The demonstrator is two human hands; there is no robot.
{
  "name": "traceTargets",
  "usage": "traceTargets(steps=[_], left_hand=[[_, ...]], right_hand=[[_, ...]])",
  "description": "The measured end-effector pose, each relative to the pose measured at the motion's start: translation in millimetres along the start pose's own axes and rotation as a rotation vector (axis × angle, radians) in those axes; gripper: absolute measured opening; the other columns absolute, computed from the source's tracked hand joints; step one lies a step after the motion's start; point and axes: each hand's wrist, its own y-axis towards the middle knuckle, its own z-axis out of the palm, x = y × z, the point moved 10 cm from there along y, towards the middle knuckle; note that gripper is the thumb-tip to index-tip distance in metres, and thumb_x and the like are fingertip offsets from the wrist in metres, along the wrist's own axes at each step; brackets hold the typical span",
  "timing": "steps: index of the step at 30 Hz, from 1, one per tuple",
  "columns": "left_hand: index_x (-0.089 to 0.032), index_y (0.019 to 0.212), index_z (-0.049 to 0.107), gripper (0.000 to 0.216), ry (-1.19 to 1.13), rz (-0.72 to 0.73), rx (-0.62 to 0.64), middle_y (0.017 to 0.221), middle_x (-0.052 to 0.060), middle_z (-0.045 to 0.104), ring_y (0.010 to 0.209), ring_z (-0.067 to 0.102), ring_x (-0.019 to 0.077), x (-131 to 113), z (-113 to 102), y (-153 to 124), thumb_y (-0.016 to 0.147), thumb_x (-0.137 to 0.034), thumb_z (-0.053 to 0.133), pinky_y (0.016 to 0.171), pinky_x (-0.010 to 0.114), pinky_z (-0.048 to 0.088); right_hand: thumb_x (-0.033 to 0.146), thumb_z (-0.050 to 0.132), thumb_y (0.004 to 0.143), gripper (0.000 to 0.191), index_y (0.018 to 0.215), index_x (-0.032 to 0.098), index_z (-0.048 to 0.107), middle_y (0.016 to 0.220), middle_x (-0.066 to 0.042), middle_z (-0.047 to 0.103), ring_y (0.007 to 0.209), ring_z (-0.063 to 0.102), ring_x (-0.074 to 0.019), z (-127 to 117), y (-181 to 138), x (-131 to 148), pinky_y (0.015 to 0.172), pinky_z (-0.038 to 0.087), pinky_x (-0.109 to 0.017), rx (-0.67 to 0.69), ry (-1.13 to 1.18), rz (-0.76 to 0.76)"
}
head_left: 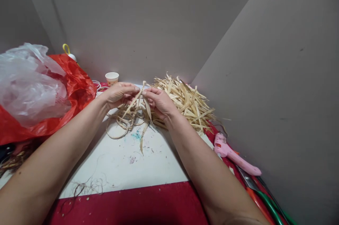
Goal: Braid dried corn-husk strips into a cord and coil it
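My left hand [119, 94] and my right hand [159, 102] meet above a white board [124, 161], both pinching thin dried straw strips [140, 107]. The strips fan down from my fingertips, one long piece hanging toward the board. Under my hands lies a loose coil of jute twine [124, 122]. A heap of the same dried strips [185, 103] sits just right of my right hand.
A red plastic bag [74, 87] with a clear bag [29, 84] on it fills the left. A paper cup [112, 78] stands at the back. A pink glue gun [233, 154] and scissors [262, 193] lie at the right, on red cloth [132, 205]. Grey walls enclose the corner.
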Motion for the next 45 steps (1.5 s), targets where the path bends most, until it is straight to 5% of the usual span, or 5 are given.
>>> traceTargets(steps=[7, 15, 25, 35, 45], left_hand=[[-0.011, 0.073, 0.068, 0.006, 0.025, -0.011, 0.006, 0.062, 0.004, 0.066, 0.053, 0.061, 0.0099, 1.7, 3.8, 0.3, 0.073, -0.007, 0.073, 0.058, 0.023, 0.052], [-0.011, 0.070, 0.067, 0.009, 0.025, 0.039, 0.014, 0.058, 0.004, 0.063, 0.048, 0.058, 0.0092, -2.0, 2.9, 1.4, 0.070, -0.003, 0.073, 0.050, 0.021, 0.047], [-0.010, 0.066, 0.065, 0.011, 0.091, 0.032, -0.001, 0.055, 0.003, 0.061, 0.044, 0.055, 0.0083, -7.6, 9.4, -3.7, 0.073, -0.007, 0.073, 0.047, 0.021, 0.047], [-0.012, 0.064, 0.063, 0.012, 0.257, 0.352, -0.240, 0.055, -0.001, 0.062, 0.043, 0.054, 0.0067, -36.5, 8.1, -12.6, 0.072, -0.005, 0.069, 0.043, 0.019, 0.041], [-0.013, 0.058, 0.059, 0.016, 0.061, 0.290, -0.317, 0.046, -0.004, 0.053, 0.039, 0.048, 0.0040, -22.6, 4.9, -10.0, 0.069, -0.004, 0.067, 0.041, 0.017, 0.031]], right_hand=[[0.033, 0.088, 0.048, 0.036, 0.066, 0.018, 0.060, 0.056, 0.007, 0.060, 0.050, 0.052, -0.0062, 2.7, -0.5, 1.3, 0.051, 0.039, -0.019, 0.018, -0.030, -0.018], [0.041, 0.091, 0.045, 0.045, 0.066, 0.019, 0.058, 0.046, 0.010, 0.047, 0.042, 0.042, -0.0051, 6.6, -2.5, -0.8, 0.044, 0.031, -0.020, 0.042, -0.014, 0.011], [0.037, 0.085, 0.054, 0.034, 0.062, 0.018, 0.058, 0.050, 0.007, 0.051, 0.044, 0.040, -0.0046, 6.7, -2.6, 6.8, 0.043, 0.031, -0.019, 0.034, -0.120, -0.097], [0.036, 0.083, 0.055, 0.032, 0.063, 0.019, 0.057, 0.050, 0.005, 0.052, 0.048, 0.051, -0.0097, 2.0, -12.2, 19.4, 0.047, 0.039, -0.022, -0.114, -0.099, -0.094], [0.026, 0.052, 0.092, 0.020, 0.079, 0.019, 0.065, 0.082, -0.008, 0.068, 0.077, 0.060, -0.0193, 27.4, -44.3, 55.5, 0.077, 0.042, -0.032, -0.299, -1.083, -0.732]])
